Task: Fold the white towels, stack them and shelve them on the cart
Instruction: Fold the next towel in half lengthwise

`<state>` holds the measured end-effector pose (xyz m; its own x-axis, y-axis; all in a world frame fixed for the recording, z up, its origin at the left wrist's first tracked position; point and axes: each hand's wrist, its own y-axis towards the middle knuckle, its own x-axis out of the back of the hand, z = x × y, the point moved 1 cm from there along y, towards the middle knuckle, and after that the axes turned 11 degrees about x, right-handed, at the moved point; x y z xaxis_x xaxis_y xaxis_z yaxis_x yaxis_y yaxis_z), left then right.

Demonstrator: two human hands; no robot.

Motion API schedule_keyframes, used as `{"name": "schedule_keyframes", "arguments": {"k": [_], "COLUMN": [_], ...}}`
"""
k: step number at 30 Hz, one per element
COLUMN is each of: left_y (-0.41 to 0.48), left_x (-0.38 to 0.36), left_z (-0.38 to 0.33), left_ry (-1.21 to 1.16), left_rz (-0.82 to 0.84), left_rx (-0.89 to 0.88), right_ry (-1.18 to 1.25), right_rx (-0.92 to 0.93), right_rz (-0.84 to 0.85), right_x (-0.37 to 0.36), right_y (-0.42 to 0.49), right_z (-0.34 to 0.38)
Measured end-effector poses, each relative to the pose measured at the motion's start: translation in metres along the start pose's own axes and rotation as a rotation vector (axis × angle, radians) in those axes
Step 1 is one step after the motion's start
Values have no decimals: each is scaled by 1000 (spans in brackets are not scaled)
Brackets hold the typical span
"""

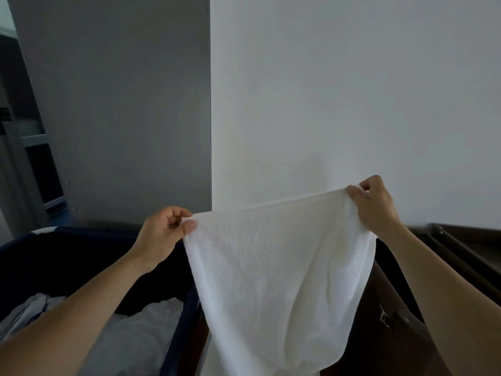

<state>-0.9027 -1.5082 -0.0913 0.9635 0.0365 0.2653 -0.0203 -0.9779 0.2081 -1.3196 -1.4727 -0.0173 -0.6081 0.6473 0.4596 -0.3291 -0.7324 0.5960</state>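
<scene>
Held up in mid-air before the pale wall: white terry-cloth towel (276,267), spread full width, top hem nearly taut and slanting up to the right. Left hand (162,234) pinching the top-left corner between thumb and fingertip; right hand (375,204) curled round the top-right corner, slightly higher. Below left, dark blue fabric bin (81,232) holding crumpled pale linen (141,335); below right, dark brown wooden unit (466,251), perhaps the cart. Probably the first fold. Level both corners, keep the hem taut, bring corner to corner so the side edges meet, then check the lower corners match before halving again.
</scene>
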Motion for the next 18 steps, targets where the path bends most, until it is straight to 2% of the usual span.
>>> {"name": "schedule_keyframes", "arguments": {"k": [10,15,18], "left_y": [-5,-13,-14], "left_x": [0,-12,-21], "left_z": [3,-5,-10], "left_ry": [105,-263,-526], "left_rz": [11,-88,-39], "left_rx": [37,210,342], "right_ry": [-32,-26,-9], "right_rx": [-5,-19,-74], "right_rz": [46,93,94], "right_x": [3,-1,-6], "right_y": [-6,-8,-8], "right_z": [1,5,3]}}
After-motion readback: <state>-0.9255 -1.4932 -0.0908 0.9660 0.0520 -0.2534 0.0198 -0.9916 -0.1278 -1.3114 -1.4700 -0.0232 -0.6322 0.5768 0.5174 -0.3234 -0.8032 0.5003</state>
